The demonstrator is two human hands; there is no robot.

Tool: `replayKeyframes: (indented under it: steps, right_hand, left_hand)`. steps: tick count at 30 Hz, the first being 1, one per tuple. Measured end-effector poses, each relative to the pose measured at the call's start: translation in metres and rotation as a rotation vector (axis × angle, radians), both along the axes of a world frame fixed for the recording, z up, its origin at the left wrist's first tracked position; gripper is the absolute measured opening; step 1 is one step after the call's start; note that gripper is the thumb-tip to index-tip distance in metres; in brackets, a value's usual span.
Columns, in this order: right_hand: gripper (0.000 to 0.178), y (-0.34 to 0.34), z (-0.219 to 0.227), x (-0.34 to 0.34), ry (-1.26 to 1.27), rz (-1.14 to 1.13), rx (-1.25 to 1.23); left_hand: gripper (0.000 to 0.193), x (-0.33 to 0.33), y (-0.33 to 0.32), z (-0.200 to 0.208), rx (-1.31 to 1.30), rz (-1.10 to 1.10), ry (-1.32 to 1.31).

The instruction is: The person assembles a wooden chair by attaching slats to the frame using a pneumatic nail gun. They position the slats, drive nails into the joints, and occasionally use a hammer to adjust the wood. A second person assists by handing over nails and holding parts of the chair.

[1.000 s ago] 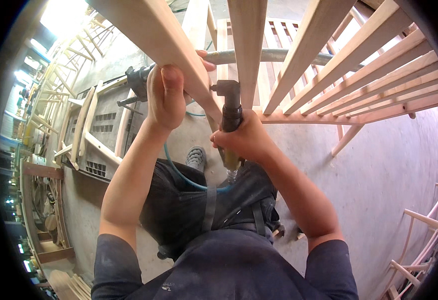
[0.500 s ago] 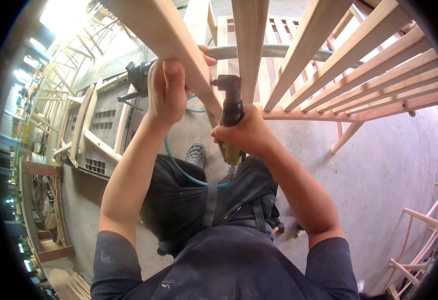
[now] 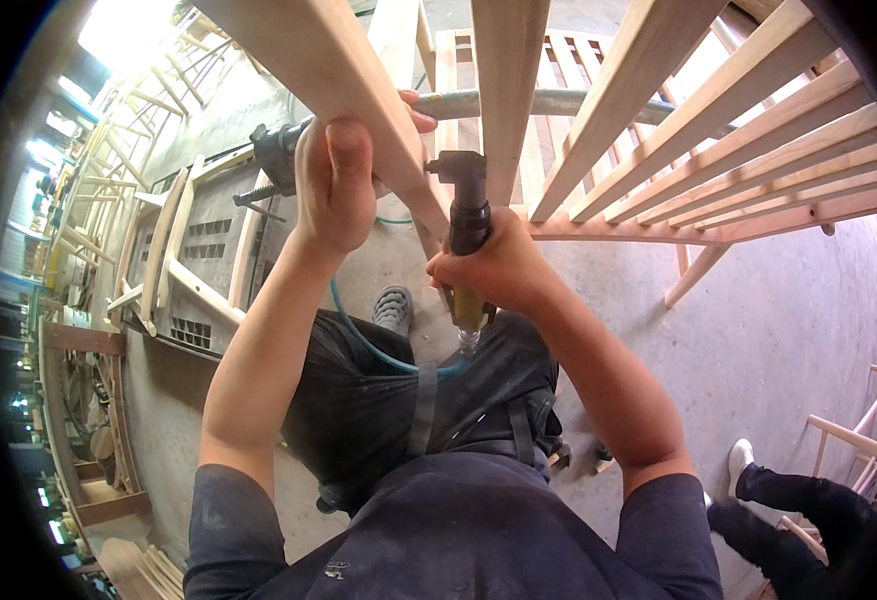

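My left hand [image 3: 337,195] is wrapped round a thick pale wooden post [image 3: 354,85] of a slatted frame, its thumb lying on the near face and fingertips showing on the far side. In my right hand [image 3: 507,262] is a right-angle air driver [image 3: 470,228] with a black angled head and a clear-ended lower body. The head points left and its tip meets the post's side, just below my left hand. Whether a fastener sits there is hidden. A pipe clamp's black jaw [image 3: 277,160] stands beside my left hand, and its grey pipe [image 3: 559,102] runs behind the post.
Several wooden slats [image 3: 619,110] fan out to the right, joined to a lower rail [image 3: 649,230]. A teal hose [image 3: 374,350] loops across my lap. To the left, curved wooden parts [image 3: 199,290] lie on a dark slotted surface. Another person's legs [image 3: 799,500] are at lower right.
Another person's legs and white shoe have come into view at lower right. My hands, the air driver and the post are almost where they were, with a very slight shift in the view.
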State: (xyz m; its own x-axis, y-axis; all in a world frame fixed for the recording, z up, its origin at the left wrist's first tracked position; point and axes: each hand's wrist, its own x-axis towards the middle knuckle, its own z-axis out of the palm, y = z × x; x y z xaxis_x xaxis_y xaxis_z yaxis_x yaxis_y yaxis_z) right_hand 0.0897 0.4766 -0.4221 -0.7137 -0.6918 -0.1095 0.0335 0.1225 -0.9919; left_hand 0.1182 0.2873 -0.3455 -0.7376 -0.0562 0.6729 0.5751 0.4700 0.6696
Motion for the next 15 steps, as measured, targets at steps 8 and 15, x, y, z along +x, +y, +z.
replayKeyframes:
  steps: [8,15]
  right_hand:
    - [0.014,0.001,0.006,-0.001,0.024,0.005,0.056]
    - [0.014,0.004,0.017,0.002,-0.007,-0.009,0.075]
  left_hand:
    - [0.082,0.000,-0.005,-0.003,-0.048,0.003,0.022]
    - [0.081,0.003,0.001,-0.003,0.030,0.018,-0.033]
